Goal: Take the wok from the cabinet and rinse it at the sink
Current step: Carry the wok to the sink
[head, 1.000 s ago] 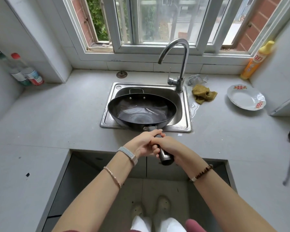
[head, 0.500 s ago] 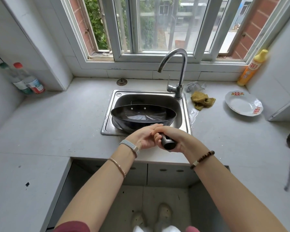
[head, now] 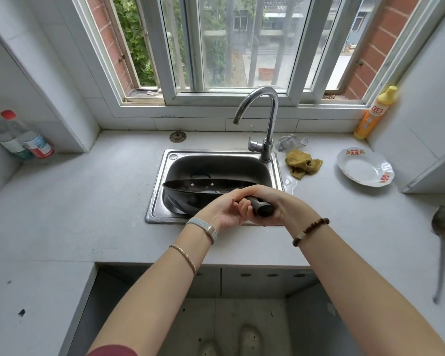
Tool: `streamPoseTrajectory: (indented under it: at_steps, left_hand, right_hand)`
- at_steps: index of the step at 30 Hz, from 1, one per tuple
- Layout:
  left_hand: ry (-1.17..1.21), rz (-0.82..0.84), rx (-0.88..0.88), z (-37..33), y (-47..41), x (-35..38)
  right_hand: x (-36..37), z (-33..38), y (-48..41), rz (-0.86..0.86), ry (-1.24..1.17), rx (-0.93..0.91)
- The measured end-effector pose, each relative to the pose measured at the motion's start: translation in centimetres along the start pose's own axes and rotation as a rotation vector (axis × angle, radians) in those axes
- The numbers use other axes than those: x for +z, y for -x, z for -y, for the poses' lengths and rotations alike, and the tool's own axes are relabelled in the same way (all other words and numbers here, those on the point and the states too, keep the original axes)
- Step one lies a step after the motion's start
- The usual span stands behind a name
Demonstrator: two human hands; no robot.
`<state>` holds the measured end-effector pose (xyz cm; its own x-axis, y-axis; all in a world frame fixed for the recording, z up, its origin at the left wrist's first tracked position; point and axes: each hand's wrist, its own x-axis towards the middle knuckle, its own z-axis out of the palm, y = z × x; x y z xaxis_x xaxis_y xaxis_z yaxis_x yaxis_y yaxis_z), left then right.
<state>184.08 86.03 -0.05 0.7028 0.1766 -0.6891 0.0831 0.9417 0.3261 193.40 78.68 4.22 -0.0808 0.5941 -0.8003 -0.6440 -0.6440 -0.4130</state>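
Your wok (head: 183, 201) sits in the steel sink (head: 155, 201), tipped far steeper than a second ago and now nearly edge-on, so the rinse water is probably pouring out. Your left hand (head: 226, 214) and right hand (head: 283, 204) both wrap their fingers round the handle (head: 262, 209). The faucet (head: 267, 111) at 1 o'clock shows no stream. On the grey countertop (head: 75, 201), a cloth (head: 302, 164) lies at 2 and a plate (head: 362, 168) at 3; the window (head: 229, 47) is at 12.

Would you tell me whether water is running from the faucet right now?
No, no stream falls from the faucet spout, and the wok sits tilted in the sink.
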Motion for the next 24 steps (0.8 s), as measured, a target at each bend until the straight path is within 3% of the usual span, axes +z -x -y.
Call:
streamPoseTrajectory:
  at_steps: [7, 13, 16, 20, 24]
  left_hand:
    - [-0.072, 0.047, 0.007, 0.3, -0.6, 0.0]
    - [-0.153, 0.146, 0.065, 1.0, -0.8, -1.1]
    - [-0.159, 0.156, 0.089, 1.3, -0.7, -0.9]
    - [-0.221, 0.1, 0.104, 1.4, -0.8, -1.0]
    - [-0.488, -0.066, 0.185, 1.1, -0.6, -2.5]
  right_hand:
    - [-0.8, 1.0, 0.9, -0.066, 0.26, -0.029]
    - [-2.8, 0.1, 2.9, -0.18, 0.573, -0.3]
    - [-3.5, -0.9, 3.2, -0.175, 0.577, -0.432]
    - [-3.9, -1.5, 2.8, -0.197, 0.572, -0.477]
    - [-4.5, -1.4, 2.1, -0.262, 0.579, -0.509]
